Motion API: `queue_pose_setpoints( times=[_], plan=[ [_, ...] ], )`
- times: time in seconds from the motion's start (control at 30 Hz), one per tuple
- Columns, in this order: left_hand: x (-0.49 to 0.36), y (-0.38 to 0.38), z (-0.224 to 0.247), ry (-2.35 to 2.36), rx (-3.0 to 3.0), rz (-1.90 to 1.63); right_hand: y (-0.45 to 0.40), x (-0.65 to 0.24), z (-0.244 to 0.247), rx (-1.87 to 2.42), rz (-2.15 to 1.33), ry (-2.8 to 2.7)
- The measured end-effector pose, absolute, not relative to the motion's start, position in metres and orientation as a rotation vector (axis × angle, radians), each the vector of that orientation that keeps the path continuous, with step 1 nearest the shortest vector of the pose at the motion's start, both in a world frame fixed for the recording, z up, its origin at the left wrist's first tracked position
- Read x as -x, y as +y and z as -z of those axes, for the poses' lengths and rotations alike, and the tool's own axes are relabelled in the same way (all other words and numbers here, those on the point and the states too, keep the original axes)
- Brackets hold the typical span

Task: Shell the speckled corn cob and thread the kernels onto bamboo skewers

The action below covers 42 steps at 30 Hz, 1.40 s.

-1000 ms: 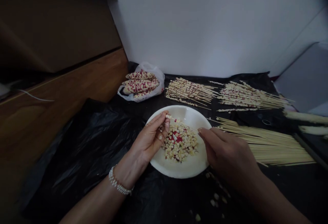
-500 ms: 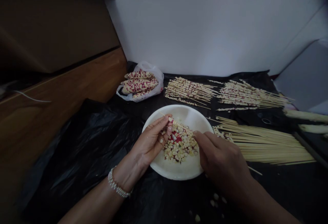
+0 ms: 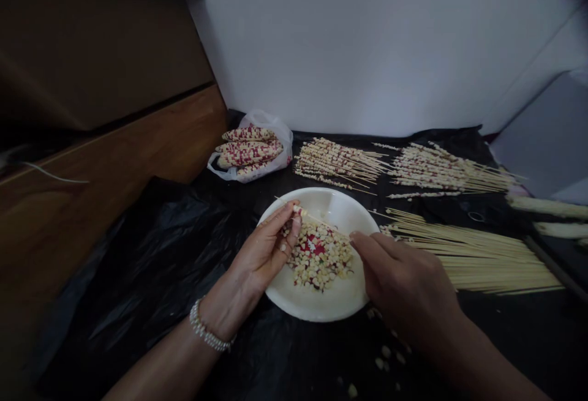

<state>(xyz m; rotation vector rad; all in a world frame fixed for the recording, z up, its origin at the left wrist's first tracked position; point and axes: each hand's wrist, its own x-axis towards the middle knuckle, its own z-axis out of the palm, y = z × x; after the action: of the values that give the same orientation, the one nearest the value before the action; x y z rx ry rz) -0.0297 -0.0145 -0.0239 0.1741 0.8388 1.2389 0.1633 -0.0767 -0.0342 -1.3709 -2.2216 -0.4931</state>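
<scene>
Over a white bowl (image 3: 312,314), my left hand (image 3: 264,245) pinches corn kernels (image 3: 300,211) on a thin wooden skewer (image 3: 321,222), whose tip pokes out past the fingers. The bowl holds many loose pale and dark-red kernels (image 3: 316,272), with a red patch in the middle. At the bowl's right rim, my right hand (image 3: 404,278) is closed around the skewer's other end. Its lower fingers are curled out of sight.
Behind the bowl lie a plastic bag of speckled corn cobs (image 3: 250,147) and two piles of kernel-threaded skewers (image 3: 340,159). Bare skewers (image 3: 482,257) spread at the right. Loose kernels (image 3: 383,358) dot the black plastic sheet (image 3: 151,278). A white wall (image 3: 344,46) rises behind.
My left hand has slid slightly left and up along the skewer with the kernels. More bare skewer shows between the hands; my right hand has shifted a little right.
</scene>
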Motion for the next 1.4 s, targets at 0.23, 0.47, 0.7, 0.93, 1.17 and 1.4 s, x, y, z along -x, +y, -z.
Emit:
queue_pose_setpoints(
  times=[0.23, 0.47, 0.7, 0.93, 1.17, 1.4],
  plan=[
    [0.018, -0.029, 0.033, 0.839, -0.284, -1.118, -0.077, -0.149, 0.041, 1.363, 0.521, -2.166],
    [0.012, -0.035, 0.028, 0.838, -0.299, -1.073, -0.073, -0.142, 0.037, 1.346, 0.564, -2.181],
    [0.021, -0.027, 0.026, 0.861, -0.266, -1.188, -0.074, -0.152, 0.037, 1.383, 0.489, -2.201],
    [0.008, -0.04, 0.033, 0.83, -0.326, -1.045, -0.072, -0.139, 0.045, 1.339, 0.476, -2.147],
    [0.027, -0.026, 0.026, 0.843, -0.333, -1.066, -0.066, -0.159, 0.035, 1.407, 0.512, -2.255],
    [0.032, -0.021, 0.026, 0.745, -0.245, -1.106, -0.063, -0.171, 0.021, 1.416, 0.661, -2.196]
  ],
)
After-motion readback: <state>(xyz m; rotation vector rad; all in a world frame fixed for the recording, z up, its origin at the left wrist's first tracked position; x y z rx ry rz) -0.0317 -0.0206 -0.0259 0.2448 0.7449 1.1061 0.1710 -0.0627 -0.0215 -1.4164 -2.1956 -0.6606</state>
